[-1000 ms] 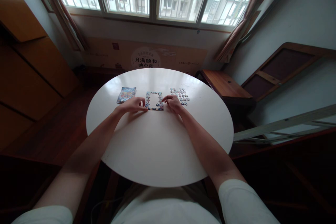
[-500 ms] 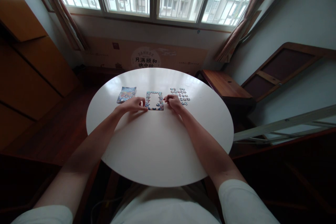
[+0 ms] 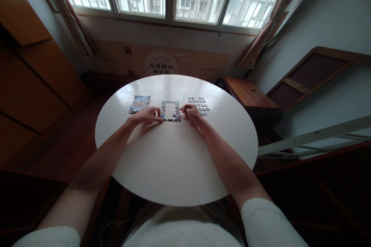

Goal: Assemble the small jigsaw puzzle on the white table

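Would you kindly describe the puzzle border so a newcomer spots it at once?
On the round white table, look between the left hand and right hand. The puzzle border is a rectangle with an open middle, unlike the loose pieces farther right.

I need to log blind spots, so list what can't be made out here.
- Head view: whether the right hand holds a piece; its own curl hides it.
- Head view: the lower right corner of the printed sheet; the left hand covers it.
- Head view: the pictures on the loose pieces; too small.
- Head view: the bottom of the wall banner; the table blocks it.
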Available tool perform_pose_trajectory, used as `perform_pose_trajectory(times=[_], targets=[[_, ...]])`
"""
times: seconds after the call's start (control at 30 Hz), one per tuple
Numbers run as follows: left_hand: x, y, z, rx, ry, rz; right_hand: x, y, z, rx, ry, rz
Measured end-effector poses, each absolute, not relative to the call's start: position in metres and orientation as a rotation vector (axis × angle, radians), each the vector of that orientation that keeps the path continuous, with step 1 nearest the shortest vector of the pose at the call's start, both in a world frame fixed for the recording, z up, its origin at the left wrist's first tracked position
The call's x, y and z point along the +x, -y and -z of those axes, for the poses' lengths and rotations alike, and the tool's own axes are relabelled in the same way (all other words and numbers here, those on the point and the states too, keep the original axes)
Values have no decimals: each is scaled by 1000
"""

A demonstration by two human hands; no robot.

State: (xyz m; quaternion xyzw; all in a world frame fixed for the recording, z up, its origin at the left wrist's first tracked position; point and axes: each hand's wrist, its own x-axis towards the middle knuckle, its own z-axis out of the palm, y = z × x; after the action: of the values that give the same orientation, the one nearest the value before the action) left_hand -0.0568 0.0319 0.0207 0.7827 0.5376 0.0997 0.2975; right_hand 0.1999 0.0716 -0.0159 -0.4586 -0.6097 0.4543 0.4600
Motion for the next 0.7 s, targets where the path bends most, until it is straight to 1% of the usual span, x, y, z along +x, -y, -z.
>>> perform_pose_trajectory(times=[0.53, 0.7], targets=[[-57, -33, -19, 2086, -1423, -275, 199, -70, 13, -1142, 1502, -1105], [-58, -35, -17, 2086, -1414, -270, 198, -69, 15, -1150, 1679, -975]])
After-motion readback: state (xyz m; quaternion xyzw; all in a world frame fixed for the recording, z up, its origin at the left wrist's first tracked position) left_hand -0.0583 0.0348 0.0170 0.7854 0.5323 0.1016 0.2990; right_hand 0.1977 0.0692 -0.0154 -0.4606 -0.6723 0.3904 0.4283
